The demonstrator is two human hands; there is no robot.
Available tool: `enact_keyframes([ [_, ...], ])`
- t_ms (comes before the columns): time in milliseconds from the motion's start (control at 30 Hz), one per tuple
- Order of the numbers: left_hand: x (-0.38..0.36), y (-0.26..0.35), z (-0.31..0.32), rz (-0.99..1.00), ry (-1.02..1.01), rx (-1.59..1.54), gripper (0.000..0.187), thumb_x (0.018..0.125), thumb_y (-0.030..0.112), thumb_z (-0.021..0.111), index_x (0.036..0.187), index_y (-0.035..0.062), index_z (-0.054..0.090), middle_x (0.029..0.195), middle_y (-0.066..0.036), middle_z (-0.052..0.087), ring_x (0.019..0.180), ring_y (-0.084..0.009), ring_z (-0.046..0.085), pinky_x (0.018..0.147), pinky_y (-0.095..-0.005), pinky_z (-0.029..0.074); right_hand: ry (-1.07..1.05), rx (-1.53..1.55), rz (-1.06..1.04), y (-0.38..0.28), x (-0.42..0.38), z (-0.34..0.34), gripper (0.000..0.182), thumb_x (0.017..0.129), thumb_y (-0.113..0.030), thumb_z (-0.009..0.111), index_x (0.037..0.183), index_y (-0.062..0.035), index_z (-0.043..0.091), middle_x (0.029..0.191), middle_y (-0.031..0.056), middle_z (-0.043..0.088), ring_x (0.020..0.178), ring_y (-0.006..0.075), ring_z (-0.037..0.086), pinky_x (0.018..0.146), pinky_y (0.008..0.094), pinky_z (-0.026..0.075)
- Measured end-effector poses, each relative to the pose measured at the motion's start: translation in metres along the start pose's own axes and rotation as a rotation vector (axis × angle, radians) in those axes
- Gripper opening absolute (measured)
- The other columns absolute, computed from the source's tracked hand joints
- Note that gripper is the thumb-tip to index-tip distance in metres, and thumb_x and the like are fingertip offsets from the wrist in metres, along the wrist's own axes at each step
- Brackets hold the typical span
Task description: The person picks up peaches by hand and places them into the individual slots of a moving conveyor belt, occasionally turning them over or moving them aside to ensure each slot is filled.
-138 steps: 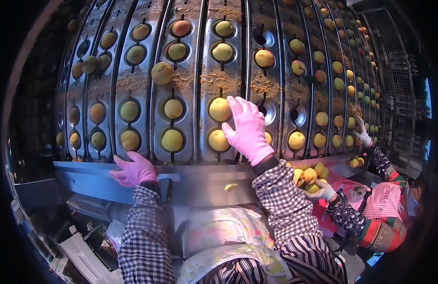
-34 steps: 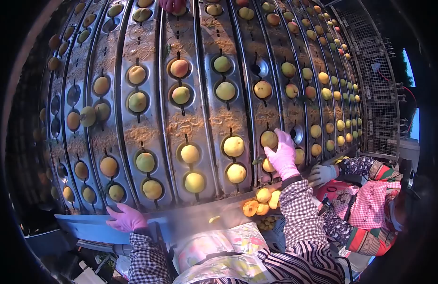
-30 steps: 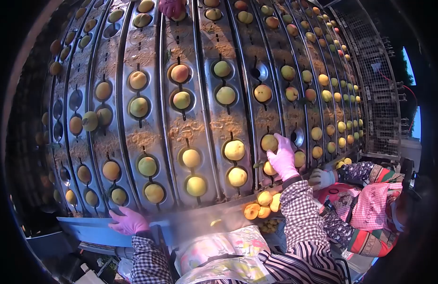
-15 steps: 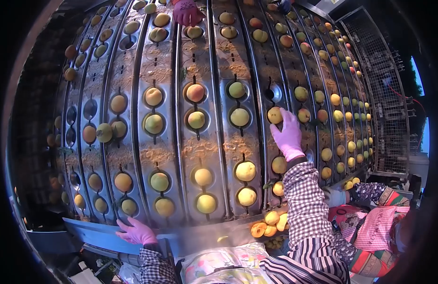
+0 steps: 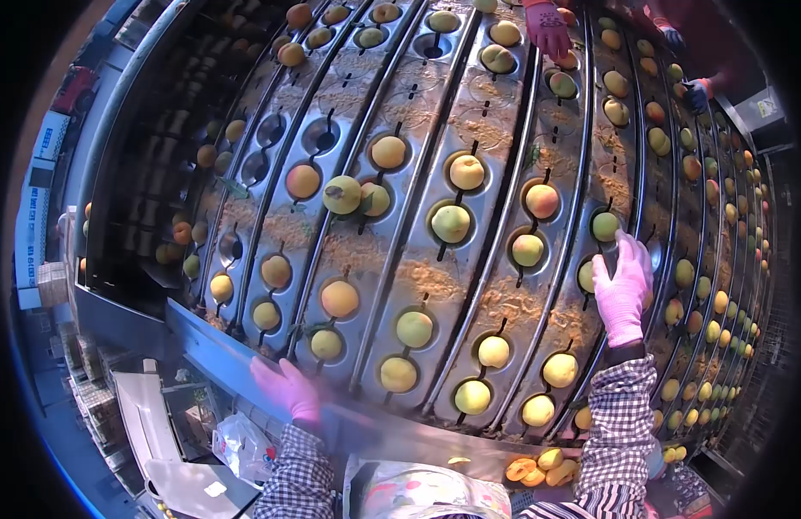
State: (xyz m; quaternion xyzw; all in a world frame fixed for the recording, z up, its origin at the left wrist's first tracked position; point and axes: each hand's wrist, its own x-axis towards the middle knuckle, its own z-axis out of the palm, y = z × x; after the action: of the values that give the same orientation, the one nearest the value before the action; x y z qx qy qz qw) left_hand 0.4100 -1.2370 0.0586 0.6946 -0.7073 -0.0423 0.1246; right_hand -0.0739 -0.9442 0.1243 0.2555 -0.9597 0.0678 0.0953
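Round yellow, green and reddish fruits that look like peaches sit in cups along the metal rows. My right hand, in a pink glove, reaches over a row with fingers stretched out. Its fingertips are beside a green peach, and the thumb is against another peach, partly covered by the hand. My left hand, also pink-gloved and slightly blurred, hovers with spread fingers over the machine's front metal edge. It holds nothing. One large peach rests out of its cup, against a neighbouring peach.
Cut yellow fruit pieces lie on the front ledge. A co-worker's pink-gloved hand is over the far rows, with another gloved hand to its right. Empty cups show at left. A plastic bag hangs below the edge.
The view has swung left, so the rows appear farther right. My right hand has left one peach and moved to the row on its left. My left hand stays by the front edge.
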Motion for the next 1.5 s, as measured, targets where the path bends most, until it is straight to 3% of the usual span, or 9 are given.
enact_keyframes([
  [233,-0.005,0.008,0.000,0.008,0.030,0.030,0.064,0.095,0.016,0.059,0.149,-0.0078,0.032,0.151,-0.031,0.037,0.143,-0.0429,0.034,0.121,-0.0483,0.025,-0.059,0.611,-0.528,-0.253,0.055,0.017,0.064,0.070,-0.032,0.081,0.125,-0.0070,0.060,0.114,0.0111,0.064,0.116,0.0325,0.056,0.099,0.0473,0.043],
  [500,0.009,-0.005,0.004,0.011,0.046,-0.009,0.063,0.100,0.023,0.055,0.152,-0.0017,0.031,0.155,-0.028,0.032,0.144,-0.0413,0.031,0.120,-0.0490,0.023,-0.279,0.564,-0.445,-0.359,0.064,0.062,0.072,0.073,-0.037,0.082,0.134,-0.0100,0.054,0.121,0.0121,0.061,0.121,0.0325,0.053,0.104,0.0487,0.039],
  [633,0.034,-0.034,0.020,0.052,0.062,0.044,0.061,0.103,0.030,0.052,0.152,-0.0019,0.034,0.154,-0.026,0.036,0.143,-0.0407,0.034,0.119,-0.0494,0.028,-0.174,0.841,-0.214,-0.294,0.038,0.023,0.071,0.073,-0.032,0.083,0.133,-0.0078,0.054,0.119,0.0148,0.060,0.117,0.0356,0.055,0.102,0.0485,0.042],
  [767,0.067,-0.052,0.026,0.094,0.103,0.048,0.061,0.104,0.034,0.051,0.150,-0.0029,0.036,0.151,-0.026,0.042,0.141,-0.0406,0.037,0.117,-0.0485,0.030,-0.068,0.635,0.091,-0.175,-0.004,-0.004,0.075,0.069,-0.029,0.086,0.133,-0.0073,0.052,0.125,0.0160,0.059,0.118,0.0348,0.056,0.104,0.0454,0.043],
  [967,0.114,-0.081,0.035,0.050,0.063,0.045,0.062,0.105,0.038,0.047,0.152,-0.0013,0.035,0.152,-0.027,0.040,0.141,-0.0414,0.037,0.117,-0.0477,0.030,0.179,0.713,0.659,0.027,-0.029,-0.013,0.064,0.079,-0.018,0.084,0.131,0.0022,0.054,0.120,0.0169,0.065,0.115,0.0256,0.062,0.098,0.0376,0.050],
  [1067,0.153,-0.119,0.056,-0.012,0.029,0.194,0.067,0.103,0.042,0.048,0.152,-0.0014,0.035,0.152,-0.027,0.042,0.140,-0.0419,0.038,0.117,-0.0465,0.032,0.147,0.530,0.649,0.104,-0.020,0.014,0.066,0.078,-0.023,0.083,0.132,0.0026,0.055,0.123,0.0201,0.066,0.115,0.0299,0.063,0.100,0.0374,0.049],
  [1167,0.125,-0.015,-0.003,-0.118,-0.101,0.207,0.061,0.098,0.041,0.049,0.133,-0.0085,0.050,0.137,-0.037,0.047,0.123,-0.0477,0.048,0.107,-0.0526,0.039,-0.007,0.355,0.714,0.133,0.003,0.027,0.069,0.077,-0.028,0.083,0.132,0.0020,0.056,0.124,0.0228,0.065,0.117,0.0360,0.061,0.102,0.0400,0.047],
  [1333,0.132,-0.040,0.015,-0.109,-0.065,0.174,0.066,0.099,0.039,0.050,0.144,-0.0075,0.039,0.141,-0.036,0.044,0.128,-0.0489,0.045,0.110,-0.0543,0.035,-0.166,-0.063,0.624,0.126,0.029,0.027,0.068,0.078,-0.044,0.077,0.134,-0.0110,0.058,0.132,0.0164,0.059,0.127,0.0342,0.053,0.105,0.0483,0.044],
  [1500,0.127,-0.016,0.002,-0.146,-0.172,0.193,0.070,0.100,0.040,0.049,0.148,-0.0082,0.032,0.149,-0.035,0.037,0.134,-0.0493,0.038,0.114,-0.0548,0.031,-0.244,-0.151,0.615,0.123,0.036,0.023,0.068,0.080,-0.047,0.075,0.135,-0.0110,0.057,0.133,0.0163,0.059,0.128,0.0344,0.052,0.104,0.0497,0.043],
])
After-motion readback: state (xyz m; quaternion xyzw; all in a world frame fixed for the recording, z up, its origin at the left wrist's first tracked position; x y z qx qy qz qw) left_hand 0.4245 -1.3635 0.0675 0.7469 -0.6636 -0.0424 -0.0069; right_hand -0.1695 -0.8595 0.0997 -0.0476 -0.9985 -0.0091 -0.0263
